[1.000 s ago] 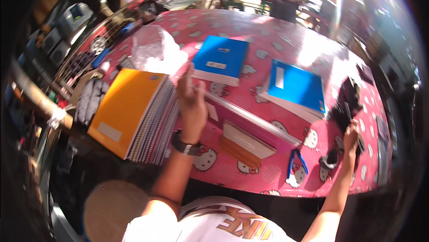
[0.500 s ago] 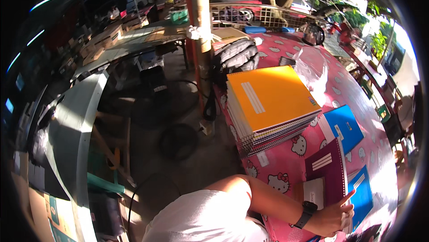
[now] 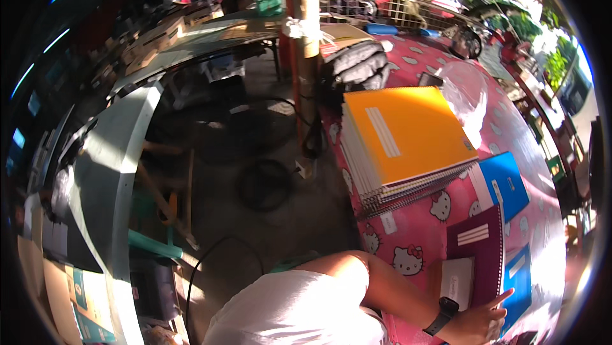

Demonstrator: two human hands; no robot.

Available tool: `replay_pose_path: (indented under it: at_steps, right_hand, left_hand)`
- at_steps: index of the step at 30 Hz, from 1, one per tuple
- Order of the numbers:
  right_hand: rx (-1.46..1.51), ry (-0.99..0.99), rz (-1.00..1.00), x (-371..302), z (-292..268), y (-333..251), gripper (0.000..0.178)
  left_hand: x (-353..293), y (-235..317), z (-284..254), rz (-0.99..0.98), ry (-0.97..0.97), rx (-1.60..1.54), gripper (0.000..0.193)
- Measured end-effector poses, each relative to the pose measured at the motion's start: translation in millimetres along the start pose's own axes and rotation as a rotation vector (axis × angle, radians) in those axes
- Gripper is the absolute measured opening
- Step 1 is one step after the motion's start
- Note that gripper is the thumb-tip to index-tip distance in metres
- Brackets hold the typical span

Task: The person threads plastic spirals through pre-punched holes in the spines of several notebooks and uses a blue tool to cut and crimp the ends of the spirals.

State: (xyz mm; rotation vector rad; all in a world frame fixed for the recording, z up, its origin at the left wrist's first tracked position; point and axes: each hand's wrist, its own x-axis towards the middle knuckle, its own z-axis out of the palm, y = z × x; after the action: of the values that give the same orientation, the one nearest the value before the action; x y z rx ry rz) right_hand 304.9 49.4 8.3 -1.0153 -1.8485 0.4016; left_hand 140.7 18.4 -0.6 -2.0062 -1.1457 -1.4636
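My left hand, with a dark watch on its wrist, reaches in at the lower right. Its index finger stretches out over a blue notebook; the other fingers bend inward, and nothing shows in them. Beside the hand lies a purple spiral notebook with a white label, partly over the blue one. A small card with a pale front rests on the purple cover. Farther off stands a tall stack of spiral notebooks with an orange cover on top. My right hand is out of sight.
A pink patterned cloth covers the table. Another blue notebook lies right of the stack. Behind it are clear plastic and a grey-black bag. A post rises at the table's left edge; a grey-green bench stands far left.
The view has turned slightly, so the stack and table sit farther right in the picture. My left hand stays by the purple and blue notebooks, index finger still out.
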Motion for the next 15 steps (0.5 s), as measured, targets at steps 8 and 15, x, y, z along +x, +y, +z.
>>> replay_pose_path:
  at_steps: [8,15]
  right_hand:
    - [0.138,-0.086,0.298,-31,-14,-57,0.032]
    - [0.170,-0.060,0.199,-26,-6,-72,0.025]
  left_hand:
    - [15,-34,-49,-0.133,-0.305,-0.579,0.026]
    - [27,-45,-63,-0.089,-0.322,-0.573,0.017]
